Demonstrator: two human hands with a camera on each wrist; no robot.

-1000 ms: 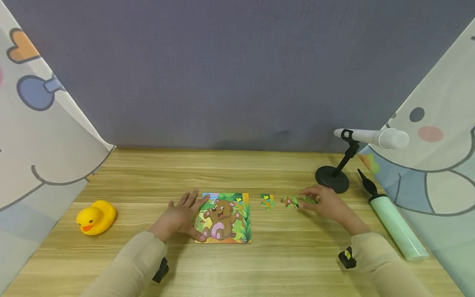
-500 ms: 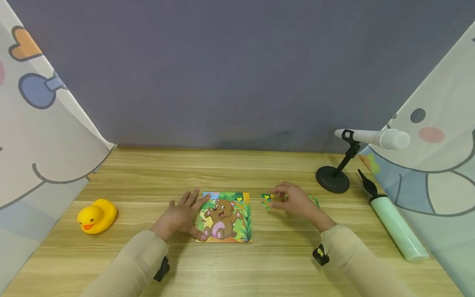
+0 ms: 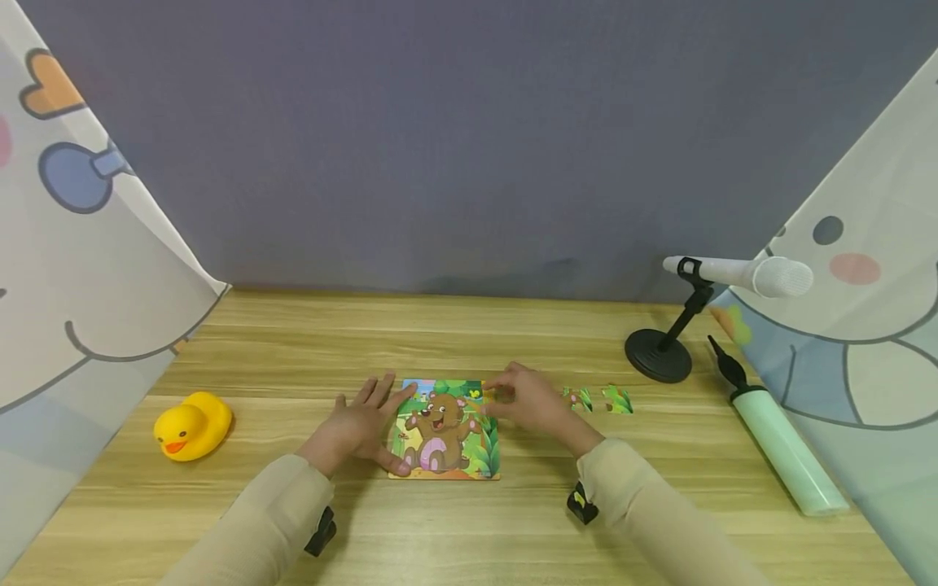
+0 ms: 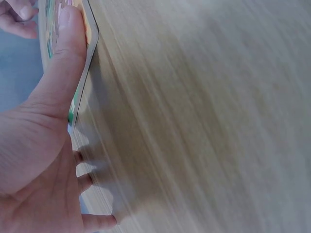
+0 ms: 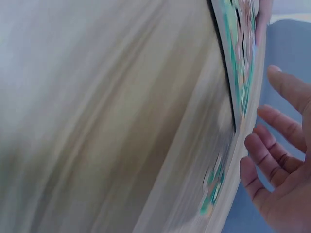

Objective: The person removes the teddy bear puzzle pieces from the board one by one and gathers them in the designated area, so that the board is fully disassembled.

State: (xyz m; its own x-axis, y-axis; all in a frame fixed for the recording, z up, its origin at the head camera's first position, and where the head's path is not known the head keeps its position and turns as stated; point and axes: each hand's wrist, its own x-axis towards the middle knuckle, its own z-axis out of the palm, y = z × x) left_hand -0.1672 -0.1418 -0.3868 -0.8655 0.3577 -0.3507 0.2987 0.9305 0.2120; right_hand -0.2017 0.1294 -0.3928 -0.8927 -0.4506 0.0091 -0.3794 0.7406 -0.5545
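Note:
A bear jigsaw puzzle [image 3: 438, 435] lies flat on the wooden table. My left hand [image 3: 352, 430] spreads its fingers at the puzzle's left edge; in the left wrist view the thumb [image 4: 63, 63] lies over the border. Above the puzzle's upper right edge, my right hand [image 3: 531, 403] is bent at the fingers. In the right wrist view its fingers [image 5: 265, 155] curve loosely, with a gap to the thumb and nothing visible between them. Right of that hand lie two puzzle pieces, one brown and green [image 3: 580, 399], one green [image 3: 618, 399]. A blurred piece [image 5: 213, 187] shows below the puzzle's corner.
A yellow rubber duck [image 3: 192, 426] sits at the left. At the back right stands a white microphone [image 3: 740, 270] on a black stand [image 3: 658, 355]. A pale green hand pump [image 3: 787, 448] lies along the right edge. A grey panel [image 3: 469, 146] rises behind the table.
My right hand has travelled left, from the rightmost piece across the others to the puzzle's right edge, uncovering two pieces behind it. The left hand has stayed in place.

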